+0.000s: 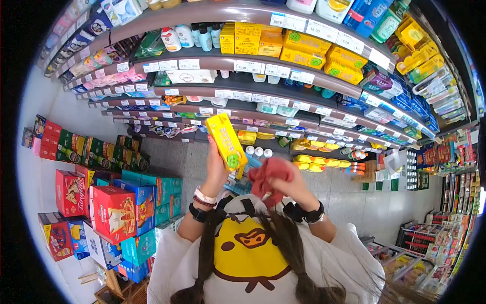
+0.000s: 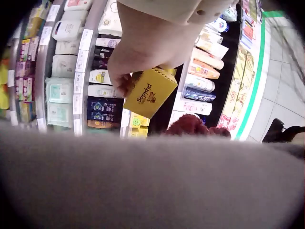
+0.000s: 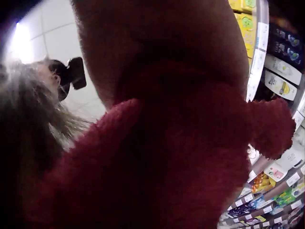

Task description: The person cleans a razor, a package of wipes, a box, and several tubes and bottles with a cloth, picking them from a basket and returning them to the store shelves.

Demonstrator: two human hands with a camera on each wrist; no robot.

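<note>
My left hand (image 1: 216, 166) grips a yellow box (image 1: 226, 142) with pale lettering and a green mark near its lower end, held up tilted before the shelves. In the left wrist view, the end of the yellow box (image 2: 151, 93) shows dark lettering and a small picture, with fingers curled at its edge. A dark red fuzzy cloth (image 1: 270, 177) is bunched in my right hand (image 1: 292, 186), just right of the box. The red cloth (image 3: 167, 148) fills much of the right wrist view and hides most of the fingers there.
Curved store shelves (image 1: 202, 63) with price tags hold bottles, yellow boxes (image 1: 304, 48) and packets ahead. At left stand stacked cartons (image 1: 114, 213). White-capped bottles (image 1: 258, 152) are below the hands. Tiled floor (image 1: 344, 202) lies at right, with more racks (image 1: 422, 238) beyond.
</note>
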